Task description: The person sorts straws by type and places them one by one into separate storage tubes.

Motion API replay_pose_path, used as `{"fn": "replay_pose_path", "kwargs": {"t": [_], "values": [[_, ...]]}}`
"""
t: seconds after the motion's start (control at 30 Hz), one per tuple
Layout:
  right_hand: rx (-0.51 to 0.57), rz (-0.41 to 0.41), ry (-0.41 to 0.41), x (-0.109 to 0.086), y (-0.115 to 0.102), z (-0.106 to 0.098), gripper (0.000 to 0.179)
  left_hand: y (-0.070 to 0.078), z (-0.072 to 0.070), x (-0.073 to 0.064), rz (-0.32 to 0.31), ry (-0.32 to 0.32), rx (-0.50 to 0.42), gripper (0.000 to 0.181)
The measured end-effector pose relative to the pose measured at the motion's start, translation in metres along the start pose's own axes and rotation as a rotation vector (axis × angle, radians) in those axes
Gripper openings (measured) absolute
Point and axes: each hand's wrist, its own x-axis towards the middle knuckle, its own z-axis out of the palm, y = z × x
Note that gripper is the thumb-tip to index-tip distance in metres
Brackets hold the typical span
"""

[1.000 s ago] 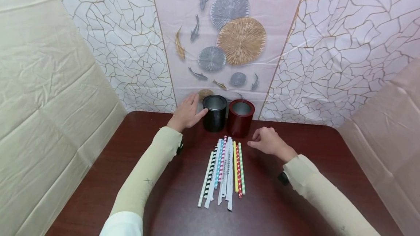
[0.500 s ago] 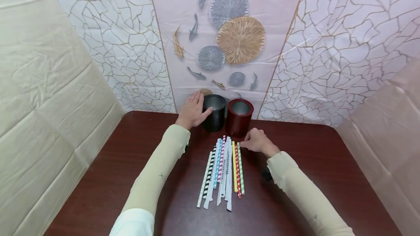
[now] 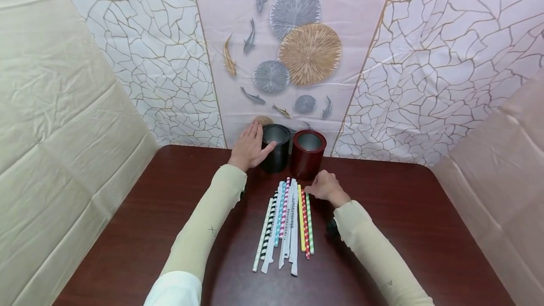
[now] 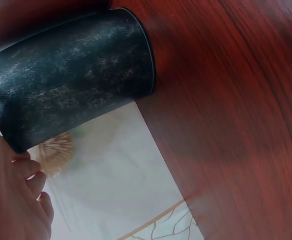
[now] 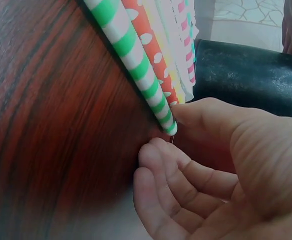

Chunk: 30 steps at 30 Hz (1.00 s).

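Note:
My left hand (image 3: pixel 249 147) rests at the rim of a black cup (image 3: pixel 278 157), fingers extended along its left side and thumb across its front. In the left wrist view the cup (image 4: pixel 75 75) appears sideways, with the fingertips at its rim. My right hand (image 3: pixel 326 188) is at the far end of a green-striped paper straw (image 3: pixel 310 225). In the right wrist view, thumb and loosely bent fingers lie on either side of that straw's end (image 5: pixel 156 100), with a gap visible. Beside it lie a red dotted straw (image 3: pixel 305 230) and a yellow straw (image 3: pixel 301 225).
A dark red cup (image 3: pixel 307 159) stands right of the black one. Several more straws, some in white paper wrappers (image 3: pixel 294 240), lie side by side on the brown table (image 3: pixel 170 230). A patterned cloth backdrop (image 3: pixel 272 37) hangs behind the table.
My right hand has moved left, from beside the straws to the end of the green-striped straw. My left hand has shifted slightly right, against the black cup.

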Motion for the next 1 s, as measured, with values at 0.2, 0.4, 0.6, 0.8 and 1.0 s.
{"fn": "replay_pose_path", "kwargs": {"t": [0.2, 0.4, 0.6, 0.8, 1.0], "values": [[-0.023, 0.030, 0.004, 0.0026, -0.0043, 0.0025, 0.044, -0.0020, 0.0008, 0.0007, -0.007, -0.012, 0.035, 0.092], [-0.004, 0.086, -0.006, 0.0029, -0.0083, 0.0042, 0.027, 0.0000, 0.0000, 0.0004, -0.004, -0.022, 0.080, 0.092], [0.030, 0.109, -0.004, 0.0017, -0.0072, 0.0035, 0.027, 0.0024, 0.0000, 0.0018, -0.001, -0.025, 0.101, 0.092], [0.062, 0.115, -0.017, 0.0020, -0.0034, 0.0031, 0.026, 0.0028, -0.0012, 0.0021, -0.001, -0.045, 0.115, 0.092], [0.087, 0.090, -0.015, 0.0016, -0.0038, -0.0020, 0.024, 0.0033, -0.0036, 0.0020, -0.008, -0.054, 0.126, 0.092]]}}
